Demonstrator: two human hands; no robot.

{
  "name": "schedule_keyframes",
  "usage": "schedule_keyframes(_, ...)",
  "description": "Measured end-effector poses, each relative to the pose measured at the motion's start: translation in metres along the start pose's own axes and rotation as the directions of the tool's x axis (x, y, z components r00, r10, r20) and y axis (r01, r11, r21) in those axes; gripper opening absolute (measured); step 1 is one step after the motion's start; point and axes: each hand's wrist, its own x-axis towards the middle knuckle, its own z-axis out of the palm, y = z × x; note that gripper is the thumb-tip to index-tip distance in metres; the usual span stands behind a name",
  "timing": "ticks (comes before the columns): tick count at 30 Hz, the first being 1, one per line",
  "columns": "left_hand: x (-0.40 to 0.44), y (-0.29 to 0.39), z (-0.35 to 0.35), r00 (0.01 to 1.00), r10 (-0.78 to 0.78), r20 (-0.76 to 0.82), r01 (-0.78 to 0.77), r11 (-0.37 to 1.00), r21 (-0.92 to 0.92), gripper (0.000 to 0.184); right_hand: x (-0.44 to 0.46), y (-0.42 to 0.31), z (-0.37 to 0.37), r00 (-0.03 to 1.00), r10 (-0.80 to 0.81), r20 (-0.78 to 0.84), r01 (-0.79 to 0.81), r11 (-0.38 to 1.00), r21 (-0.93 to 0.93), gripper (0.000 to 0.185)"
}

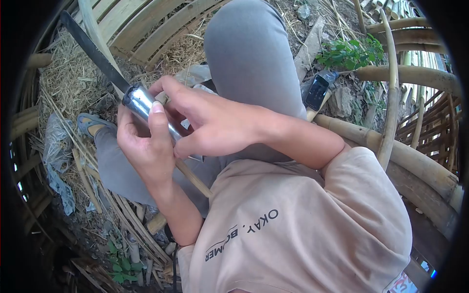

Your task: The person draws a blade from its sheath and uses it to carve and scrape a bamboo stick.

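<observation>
Left hand (142, 146): clamped on the metal handle (140, 102) of the knife, ahead of the shirt (312, 219). Right hand (215, 119): against the handle (firmness of grip cannot be told). Farther out, the blade (94, 50) runs beside a bamboo strip (91, 23). Hazard: a slackened left grip could let the blade twist.

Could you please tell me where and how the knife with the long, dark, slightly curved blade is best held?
Probably around its shiny, cylindrical metal handle, coming from the side nearest the beige T-shirt: the rounded shape suits an encircling hold, and the dark blade extends the opposite way.
</observation>
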Motion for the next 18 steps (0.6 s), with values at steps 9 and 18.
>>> schedule_keyframes(9,0.029,-0.031,-0.035,0.989,-0.112,-0.093,0.102,0.989,-0.107,0.029,-0.106,0.119,-0.193,0.032,-0.216,-0.976,0.196,0.959,-0.206,0.021)
schedule_keyframes(18,0.031,-0.042,-0.041,0.981,-0.146,-0.128,0.136,0.987,-0.086,0.03,-0.178,0.31,-0.191,-0.454,-0.046,-0.89,-0.843,0.345,0.412,0.097)
